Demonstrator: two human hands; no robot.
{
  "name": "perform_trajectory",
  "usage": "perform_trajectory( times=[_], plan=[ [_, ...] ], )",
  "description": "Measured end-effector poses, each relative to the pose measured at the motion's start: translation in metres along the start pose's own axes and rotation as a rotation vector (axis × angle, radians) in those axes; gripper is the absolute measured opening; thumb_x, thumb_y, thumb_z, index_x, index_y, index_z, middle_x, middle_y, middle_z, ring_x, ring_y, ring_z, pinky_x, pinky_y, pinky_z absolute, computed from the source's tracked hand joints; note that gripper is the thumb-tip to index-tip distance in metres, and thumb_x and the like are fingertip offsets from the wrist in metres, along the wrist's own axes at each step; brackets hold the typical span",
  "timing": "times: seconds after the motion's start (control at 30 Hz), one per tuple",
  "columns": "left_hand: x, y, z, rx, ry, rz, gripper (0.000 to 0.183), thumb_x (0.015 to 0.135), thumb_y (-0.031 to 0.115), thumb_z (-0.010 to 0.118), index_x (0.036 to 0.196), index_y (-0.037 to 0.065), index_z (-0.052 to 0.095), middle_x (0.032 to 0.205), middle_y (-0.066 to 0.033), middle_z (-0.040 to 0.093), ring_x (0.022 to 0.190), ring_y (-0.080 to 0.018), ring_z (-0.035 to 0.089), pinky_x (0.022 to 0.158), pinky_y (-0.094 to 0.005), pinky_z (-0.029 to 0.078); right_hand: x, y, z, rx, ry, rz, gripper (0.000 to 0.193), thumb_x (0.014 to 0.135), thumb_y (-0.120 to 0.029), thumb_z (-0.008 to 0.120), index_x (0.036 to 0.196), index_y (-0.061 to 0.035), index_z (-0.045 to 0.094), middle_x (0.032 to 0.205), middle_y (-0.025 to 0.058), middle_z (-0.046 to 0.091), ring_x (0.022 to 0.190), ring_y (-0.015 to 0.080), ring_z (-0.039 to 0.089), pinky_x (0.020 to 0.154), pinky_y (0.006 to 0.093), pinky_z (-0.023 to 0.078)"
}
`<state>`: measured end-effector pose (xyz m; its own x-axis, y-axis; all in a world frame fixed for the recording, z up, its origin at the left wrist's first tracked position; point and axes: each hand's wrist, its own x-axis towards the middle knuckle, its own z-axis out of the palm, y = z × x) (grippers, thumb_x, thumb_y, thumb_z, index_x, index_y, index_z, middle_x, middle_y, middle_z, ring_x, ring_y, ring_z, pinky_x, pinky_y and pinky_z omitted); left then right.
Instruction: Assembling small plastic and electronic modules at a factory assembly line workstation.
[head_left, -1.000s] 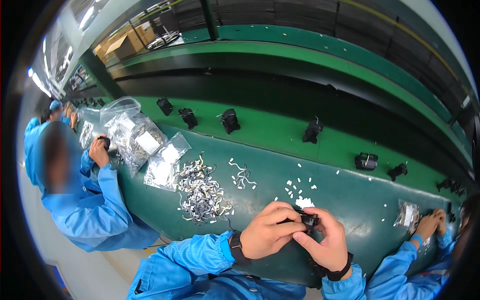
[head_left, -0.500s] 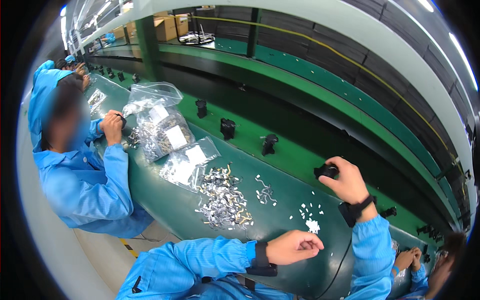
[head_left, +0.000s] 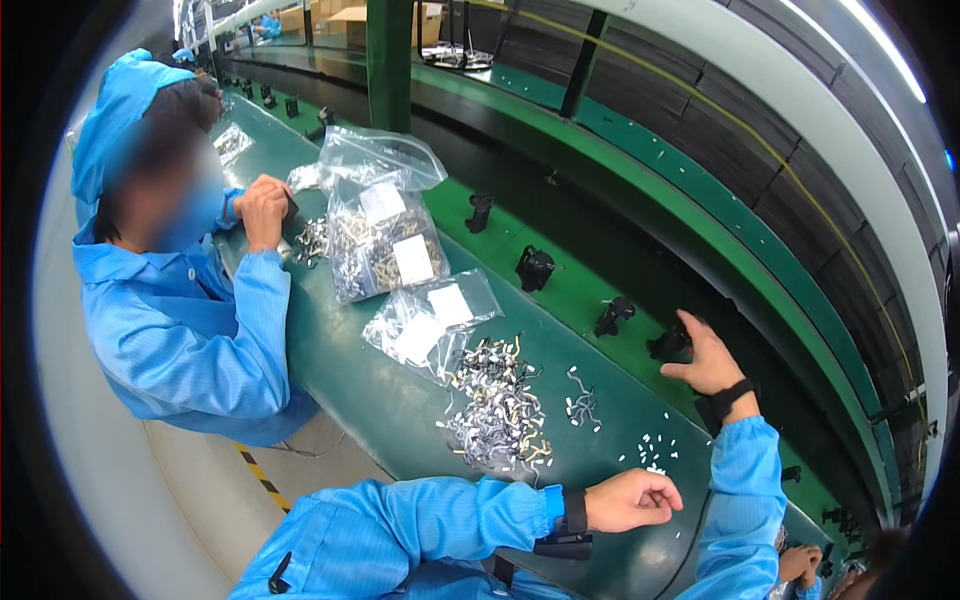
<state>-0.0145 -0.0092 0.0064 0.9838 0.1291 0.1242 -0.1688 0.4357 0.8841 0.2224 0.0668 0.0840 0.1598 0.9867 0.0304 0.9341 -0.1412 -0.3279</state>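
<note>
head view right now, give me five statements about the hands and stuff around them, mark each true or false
1. The right hand has thumb and forefinger spread near a black part. True.
2. The left hand grips a black part. False: its fingers are curled and no black part shows in it.
3. The pile of small cables lies left of the white pieces. True.
4. The large clear bag is empty. False: it holds many small pieces.
5. The co-worker on the left wears a blue jacket. True.

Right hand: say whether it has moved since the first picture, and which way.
Yes: the right hand has moved forward from near the white bits to the green ledge.
</note>
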Motion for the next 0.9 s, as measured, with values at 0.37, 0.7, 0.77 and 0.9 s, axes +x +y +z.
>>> perform_trajectory(
  times=[0.37, 0.7, 0.77, 0.9],
  plan=[
    [-0.007, -0.008, 0.02, -0.051, -0.354, 0.018, 0.019, 0.093, 0.014, 0.07, 0.108, 0.002, 0.067, 0.093, -0.0017, 0.068, 0.083, -0.0074, 0.062, 0.075, -0.0245, 0.051, -0.055, -0.123, 0.064, 0.269, -0.15, -0.465, 0.046, 0.085, -0.029, 0.08, 0.119, -0.0027, 0.066, 0.101, 0.0134, 0.066, 0.084, 0.0271, 0.067, 0.077, 0.0362, 0.055],
    [-0.007, 0.002, 0.019, -0.062, -0.345, -0.007, 0.02, 0.093, 0.015, 0.07, 0.108, 0.001, 0.068, 0.092, -0.0029, 0.07, 0.084, -0.0086, 0.064, 0.076, -0.0257, 0.052, -0.052, -0.148, 0.07, 0.237, -0.371, -0.303, 0.015, 0.091, -0.022, 0.068, 0.091, -0.0077, 0.066, 0.086, 0.0105, 0.067, 0.081, 0.0335, 0.066, 0.07, 0.0441, 0.052],
    [-0.008, 0.005, 0.019, -0.047, -0.348, -0.004, 0.02, 0.093, 0.015, 0.069, 0.108, 0.001, 0.068, 0.093, -0.0033, 0.07, 0.084, -0.0088, 0.064, 0.076, -0.0258, 0.052, -0.054, -0.148, 0.061, 0.272, -0.276, -0.291, 0.014, 0.092, -0.022, 0.066, 0.092, -0.0076, 0.066, 0.087, 0.0115, 0.067, 0.081, 0.0337, 0.066, 0.07, 0.0439, 0.052],
    [-0.008, 0.008, 0.016, -0.034, -0.317, 0.023, 0.019, 0.093, 0.014, 0.069, 0.107, 0.0, 0.068, 0.094, -0.0045, 0.071, 0.084, -0.0096, 0.065, 0.076, -0.0265, 0.053, -0.057, -0.142, 0.039, 0.451, -0.178, -0.227, 0.012, 0.09, -0.013, 0.072, 0.093, -0.0025, 0.068, 0.082, 0.0089, 0.065, 0.07, 0.022, 0.063, 0.064, 0.033, 0.05]
  ],
)
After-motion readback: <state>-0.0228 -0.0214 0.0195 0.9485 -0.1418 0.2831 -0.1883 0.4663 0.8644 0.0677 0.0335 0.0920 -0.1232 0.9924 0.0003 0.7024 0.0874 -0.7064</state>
